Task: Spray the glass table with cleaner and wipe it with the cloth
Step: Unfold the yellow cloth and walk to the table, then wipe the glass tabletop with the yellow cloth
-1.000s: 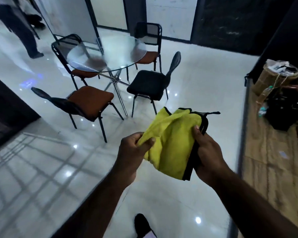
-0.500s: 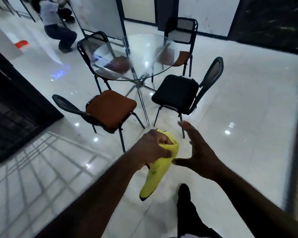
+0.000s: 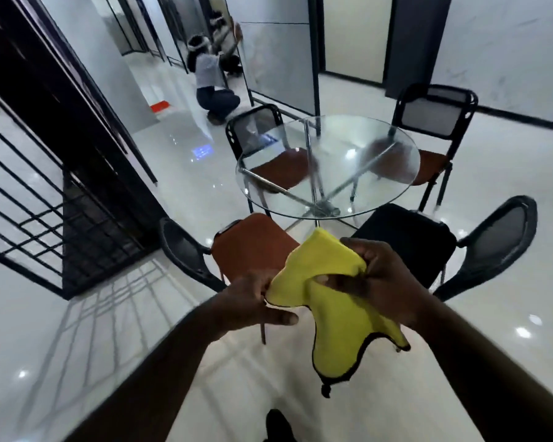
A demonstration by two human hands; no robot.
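- Both hands are on the yellow cloth now; half a second ago the right hand was open and clear of it, and only the left hand had it bunched up.
- The left hand pinches the cloth's edge at its 9 o'clock side, thumb on top.
- The right hand is closed over the cloth's upper fold at 2 o'clock, fingers curled into the fabric.
- The cloth is spread wider than before, stretched between the two hands, with a black-trimmed tail hanging toward 6 o'clock.
- The round glass bench sits at 12 o'clock from the hands, larger in view than a moment ago, chrome legs showing through the top.
- Nothing rests on the glass that I can make out; the cloth is in the air, well short of it.
- A brown-seated chair stands just beyond the left hand, and a black chair beyond the right hand.
- Two more chairs stand on the far side of the bench, at 11 and 1 o'clock.
- A person crouches on the glossy floor far off at 11 o'clock, more in view than earlier.
- A dark shoe shows at 6 o'clock.
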